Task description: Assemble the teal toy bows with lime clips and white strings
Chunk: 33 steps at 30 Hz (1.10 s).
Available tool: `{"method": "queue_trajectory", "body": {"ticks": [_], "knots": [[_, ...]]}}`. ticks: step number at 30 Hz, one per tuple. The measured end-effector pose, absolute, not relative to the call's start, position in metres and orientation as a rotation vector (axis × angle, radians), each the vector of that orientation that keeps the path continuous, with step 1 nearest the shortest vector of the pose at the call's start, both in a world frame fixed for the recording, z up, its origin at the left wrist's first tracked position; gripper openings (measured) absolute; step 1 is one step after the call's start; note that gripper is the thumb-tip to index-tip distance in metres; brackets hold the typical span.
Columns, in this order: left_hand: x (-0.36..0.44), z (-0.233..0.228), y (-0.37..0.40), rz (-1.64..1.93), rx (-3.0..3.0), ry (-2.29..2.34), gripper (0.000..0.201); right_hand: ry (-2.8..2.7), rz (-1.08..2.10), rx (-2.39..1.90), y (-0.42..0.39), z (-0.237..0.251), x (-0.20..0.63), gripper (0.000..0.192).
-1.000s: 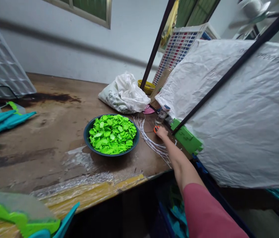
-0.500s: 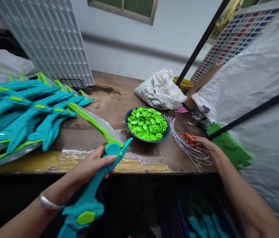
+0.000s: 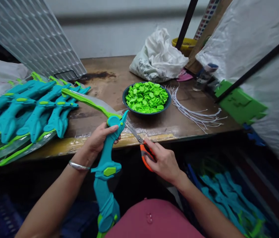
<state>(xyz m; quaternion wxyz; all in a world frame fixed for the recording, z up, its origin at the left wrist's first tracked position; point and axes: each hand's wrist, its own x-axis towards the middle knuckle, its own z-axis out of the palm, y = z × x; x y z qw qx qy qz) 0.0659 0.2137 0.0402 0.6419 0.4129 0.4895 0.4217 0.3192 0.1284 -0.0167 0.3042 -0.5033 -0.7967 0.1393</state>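
Observation:
My left hand (image 3: pixel 102 136) is wrapped round the upper part of a turquoise toy bow (image 3: pixel 107 150), which has bright green limbs and a green hexagonal inlay. The bow stands nearly upright in front of me, its green upper limb in clear plastic reaching over the table. In my right hand (image 3: pixel 162 160) is a pair of scissors (image 3: pixel 145 155) with orange and grey handles. Their blades point up and left, the tips close to the bow's turquoise top end; whether they touch it I cannot tell. Behind sits a dark bowl (image 3: pixel 146 113) heaped with small green plastic pieces (image 3: pixel 146 96).
Several similar bows (image 3: pixel 27 109) lie stacked at the table's left. White cords (image 3: pixel 191 114) are spread right of the bowl, with a white sack (image 3: pixel 157 59) behind. A green foam block (image 3: pixel 242 102) hangs beside a dark pole. More bows (image 3: pixel 225 191) lie low at the right.
My right hand has brought the scissors from beside the cords leftward to the bow's top end. The bow stays in my left hand, now more upright. My view has tilted down.

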Motion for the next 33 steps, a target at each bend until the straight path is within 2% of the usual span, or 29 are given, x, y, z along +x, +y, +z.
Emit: {"method": "queue_trajectory", "body": {"ticks": [4,10,23,28,33], "knots": [[0.062,0.042,0.207,0.981,0.932,1.131,0.051,-2.245,0.061,-1.380,0.131,-0.014,0.315,0.053],[0.060,0.044,0.205,1.014,0.928,1.128,0.049,-2.320,-0.032,-1.387,0.132,-0.013,0.314,0.053],[0.050,0.045,0.201,1.049,0.932,1.137,0.050,-2.320,0.150,-1.391,0.130,-0.012,0.306,0.054],[0.053,0.048,0.193,1.072,1.006,1.224,0.049,-2.392,0.322,-1.374,0.138,0.019,0.313,0.053],[0.057,0.052,0.188,1.083,1.063,1.344,0.048,-2.455,0.337,-1.357,0.148,0.040,0.320,0.048]]}}
